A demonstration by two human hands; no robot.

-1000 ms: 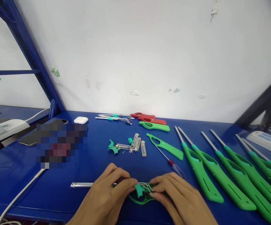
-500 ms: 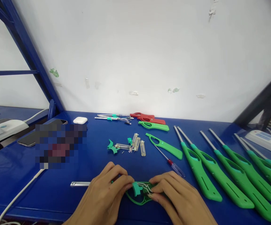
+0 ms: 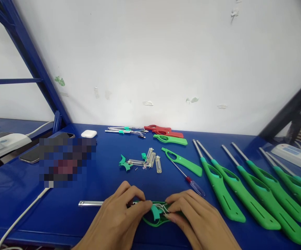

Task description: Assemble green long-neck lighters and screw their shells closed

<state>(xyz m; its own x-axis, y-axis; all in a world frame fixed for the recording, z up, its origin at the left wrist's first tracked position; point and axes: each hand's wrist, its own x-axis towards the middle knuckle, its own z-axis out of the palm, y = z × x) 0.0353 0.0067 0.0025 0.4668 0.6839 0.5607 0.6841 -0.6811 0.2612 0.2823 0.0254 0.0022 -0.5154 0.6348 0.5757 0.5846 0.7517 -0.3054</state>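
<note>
An open green lighter shell (image 3: pixel 155 222) with a metal tube (image 3: pixel 90 203) sticking out to the left lies at the near edge of the blue bench (image 3: pixel 108 180). My left hand (image 3: pixel 119 218) is curled over its left part, thumb and fingers pinching at the teal trigger (image 3: pixel 155 211). My right hand (image 3: pixel 194 218) presses down on the shell's right part, fingertips at the white wires (image 3: pixel 162 208) inside it. Both hands are closed on the lighter.
Several assembled green lighters (image 3: pixel 244 194) lie in a row at the right. A red-handled screwdriver (image 3: pixel 189 178), loose small parts (image 3: pixel 145 161), green shell halves (image 3: pixel 183 161) and a red shell (image 3: pixel 163 131) lie mid-bench. A phone (image 3: pixel 32 156), earbud case (image 3: pixel 89 133) and white cable (image 3: pixel 22 215) are left.
My hands have hardly moved. The teal trigger has shifted slightly to the right under my left fingers, and the wires sit a little lower in the shell.
</note>
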